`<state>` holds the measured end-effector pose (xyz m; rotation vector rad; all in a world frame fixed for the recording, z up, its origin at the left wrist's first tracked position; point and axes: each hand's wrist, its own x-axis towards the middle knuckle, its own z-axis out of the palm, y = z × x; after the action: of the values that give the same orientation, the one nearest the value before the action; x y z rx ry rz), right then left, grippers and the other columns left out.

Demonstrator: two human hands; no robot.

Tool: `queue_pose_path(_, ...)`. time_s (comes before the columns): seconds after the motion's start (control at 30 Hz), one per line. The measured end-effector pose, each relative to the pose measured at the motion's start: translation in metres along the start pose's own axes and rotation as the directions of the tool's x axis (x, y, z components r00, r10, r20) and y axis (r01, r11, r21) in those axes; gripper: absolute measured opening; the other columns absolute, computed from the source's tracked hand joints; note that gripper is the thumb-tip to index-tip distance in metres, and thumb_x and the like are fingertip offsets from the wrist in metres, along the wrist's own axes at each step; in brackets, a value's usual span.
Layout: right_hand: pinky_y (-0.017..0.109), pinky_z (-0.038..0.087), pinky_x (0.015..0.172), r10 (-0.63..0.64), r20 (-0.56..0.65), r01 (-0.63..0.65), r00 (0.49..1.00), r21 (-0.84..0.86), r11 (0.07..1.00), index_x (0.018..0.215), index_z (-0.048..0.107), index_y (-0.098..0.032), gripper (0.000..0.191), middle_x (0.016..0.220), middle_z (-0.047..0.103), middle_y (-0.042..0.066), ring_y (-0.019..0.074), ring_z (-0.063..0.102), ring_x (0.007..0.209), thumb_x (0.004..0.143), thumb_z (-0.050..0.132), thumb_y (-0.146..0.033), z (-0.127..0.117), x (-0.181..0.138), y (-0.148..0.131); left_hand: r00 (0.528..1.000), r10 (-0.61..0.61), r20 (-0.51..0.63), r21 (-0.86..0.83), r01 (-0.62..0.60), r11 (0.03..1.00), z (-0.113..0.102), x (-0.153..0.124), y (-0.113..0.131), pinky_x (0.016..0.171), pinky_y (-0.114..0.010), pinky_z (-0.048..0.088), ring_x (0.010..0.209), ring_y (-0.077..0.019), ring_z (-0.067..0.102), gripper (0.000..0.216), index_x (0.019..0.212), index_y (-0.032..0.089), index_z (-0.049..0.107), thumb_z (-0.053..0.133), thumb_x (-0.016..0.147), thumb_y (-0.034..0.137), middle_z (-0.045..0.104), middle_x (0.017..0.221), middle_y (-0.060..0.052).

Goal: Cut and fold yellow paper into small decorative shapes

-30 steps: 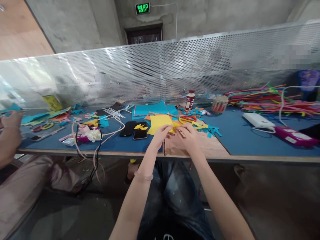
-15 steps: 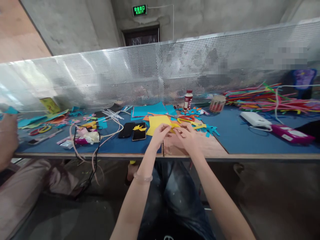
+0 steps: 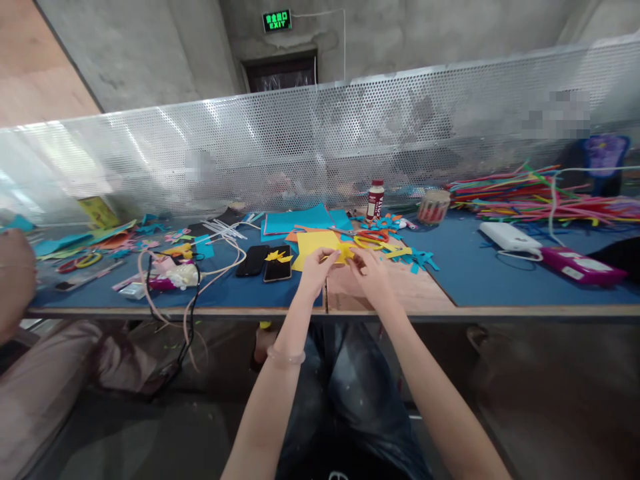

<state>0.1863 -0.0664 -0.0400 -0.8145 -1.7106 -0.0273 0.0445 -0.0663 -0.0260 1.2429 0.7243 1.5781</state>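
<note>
We pinch a yellow piece (image 3: 345,251) between the fingertips of our left hand (image 3: 319,269) and our right hand (image 3: 369,268), at the right edge of the sheet (image 3: 310,244) on the counter (image 3: 493,283). Left of the sheet lie two phones (image 3: 253,261), yellow scraps (image 3: 278,257) on the closer one. Right of the sheet are scissors (image 3: 381,235) and blue scraps (image 3: 425,260); behind it, blue paper (image 3: 300,219).

The head camera looked forward and down (over two bare forearms (image 3: 273,393)), taking in the near bench (image 3: 500,280) and, seemingly well beyond, a wall (image 3: 425,33).
</note>
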Motion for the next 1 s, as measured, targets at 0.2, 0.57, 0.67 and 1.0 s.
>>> queue_pose_path(0.2, 0.035, 0.05, 0.073, 0.003, -0.041, -0.005, 0.999, -0.047, 0.999, 0.099, 0.059, -0.02, 0.017, 0.09, 0.063, 0.009, 0.0199, 0.058, 0.081, 0.087, 0.047, -0.025, -0.0054, 0.0021, -0.0033, 1.0, 0.001, 0.011, 0.113, -0.002, 0.994, -0.0004, -0.0008, -0.0017, 0.081, -0.032, 0.049, 0.083, -0.0158, 0.062, 0.03, 0.084, 0.014, 0.062, 0.074, 0.06, 0.026, 0.065, 0.087, -0.006)
queue_pose_path(0.57, 0.039, 0.048, 0.083, -0.075, -0.069, 0.073, 0.995, -0.036, 0.997, 0.093, 0.064, -0.023, 0.018, 0.094, 0.058, 0.008, 0.0212, 0.055, 0.093, 0.087, 0.047, -0.021, -0.0044, -0.0001, 0.0031, 0.998, -0.004, 0.062, 0.064, 0.0, 0.998, 0.0007, -0.0006, -0.0037, 0.077, -0.036, 0.052, 0.073, -0.0162, 0.064, 0.028, 0.083, 0.014, 0.063, 0.072, 0.064, 0.031, 0.066, 0.077, -0.005)
queue_pose_path(0.67, 0.038, 0.049, 0.082, -0.081, -0.057, 0.079, 0.995, -0.026, 0.997, 0.092, 0.064, -0.023, 0.017, 0.094, 0.056, 0.008, 0.0207, 0.055, 0.092, 0.086, 0.048, -0.021, -0.0045, 0.0006, 0.0015, 0.997, 0.014, 0.072, 0.034, -0.016, 0.999, 0.001, -0.0019, -0.0031, 0.076, -0.037, 0.053, 0.071, -0.016, 0.064, 0.028, 0.083, 0.013, 0.062, 0.072, 0.064, 0.031, 0.066, 0.076, -0.005)
queue_pose_path(1.0, 0.038, 0.05, 0.083, -0.135, -0.052, 0.137, 0.989, 0.025, 0.99, 0.091, 0.064, -0.02, 0.016, 0.098, 0.053, 0.01, 0.0201, 0.056, 0.093, 0.086, 0.049, -0.019, -0.0024, 0.0027, -0.0039, 0.998, 0.036, 0.043, 0.045, -0.038, 0.998, 0.0023, -0.002, -0.0012, 0.078, -0.038, 0.053, 0.073, -0.0154, 0.064, 0.029, 0.083, 0.012, 0.062, 0.07, 0.067, 0.034, 0.067, 0.079, -0.006)
